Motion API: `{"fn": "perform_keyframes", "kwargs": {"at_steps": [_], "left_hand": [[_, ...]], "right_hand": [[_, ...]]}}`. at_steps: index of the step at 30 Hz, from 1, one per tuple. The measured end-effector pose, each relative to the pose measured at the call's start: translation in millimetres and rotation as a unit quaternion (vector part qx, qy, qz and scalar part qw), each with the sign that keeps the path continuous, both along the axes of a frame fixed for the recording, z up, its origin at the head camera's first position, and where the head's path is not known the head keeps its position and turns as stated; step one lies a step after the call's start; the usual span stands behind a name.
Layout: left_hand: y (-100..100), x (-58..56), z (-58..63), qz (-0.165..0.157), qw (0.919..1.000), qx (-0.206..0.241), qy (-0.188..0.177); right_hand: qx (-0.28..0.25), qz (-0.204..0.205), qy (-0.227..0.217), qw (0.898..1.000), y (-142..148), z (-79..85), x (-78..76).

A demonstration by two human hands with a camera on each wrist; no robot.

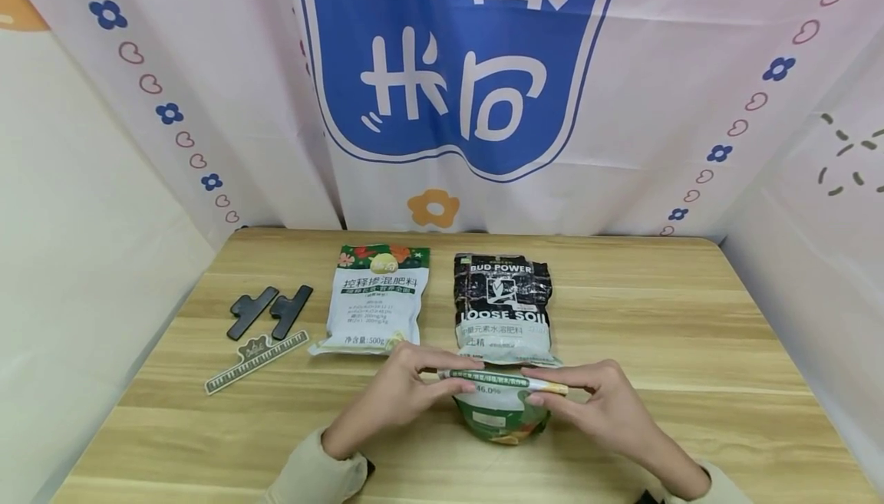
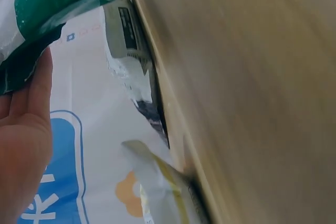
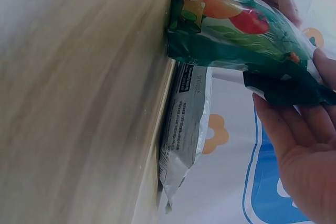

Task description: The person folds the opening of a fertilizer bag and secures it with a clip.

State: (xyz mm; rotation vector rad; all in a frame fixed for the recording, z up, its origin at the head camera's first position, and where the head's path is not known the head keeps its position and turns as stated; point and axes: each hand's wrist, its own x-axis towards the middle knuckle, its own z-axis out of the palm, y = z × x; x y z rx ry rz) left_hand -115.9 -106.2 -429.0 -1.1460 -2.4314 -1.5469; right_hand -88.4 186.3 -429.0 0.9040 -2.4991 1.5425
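- So, here we are at the green-and-white bag, near the front of the table, between the two hands and right in front of the black-topped bag.
- The left hand pinches one end of the narrow folded band at the bag's top, thumb on the near face, fingers behind.
- And the right hand matches it, gripping the other end in the same pinch; so both hands are occupied, neither one free.
- The step looks like turning the mouth down, and this two-ended hold suits it: the film seems thin and slippery, likely to spring open if one side goes slack.
- Look at that band, though: it dips a touch toward the right (small slant, easily fixed), so I'd lift that end level before creasing.
- Best technique here, I'd say: roll both thumbs at one pace, press from the middle outward to squeeze out air, and keep the bulging lower part upright on the wood.
- Over on the left, the two black clips lie near the white bag; letting go of both ends together to reach that way would risk losing the crease.
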Motion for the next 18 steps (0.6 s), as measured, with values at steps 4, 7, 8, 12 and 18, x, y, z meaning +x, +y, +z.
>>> {"fn": "perform_keyframes", "kwargs": {"at_steps": [4,7,8,12,18], "left_hand": [[1.9,2.7,0.8,0.015,0.9996,0.011,-0.023],[2.8,3.6,1.2,0.015,0.9996,0.019,-0.017],[3.0,3.7,1.0,0.015,0.9996,0.022,-0.010],[3.2,3.3,-0.3,0.016,0.9991,0.035,0.017],[1.9,2.1,-2.8,0.005,0.9985,0.045,0.030]], "right_hand": [[-0.009,0.008,-0.017,1.000,0.8,-0.8,0.2],[-0.019,0.018,-0.020,0.999,1.7,-2.0,-0.1],[-0.022,0.022,-0.017,0.999,1.9,-2.4,-0.3],[-0.029,0.039,0.007,0.999,2.2,-3.6,-1.6],[-0.034,0.049,0.057,0.997,1.9,-4.2,-2.8]]}}
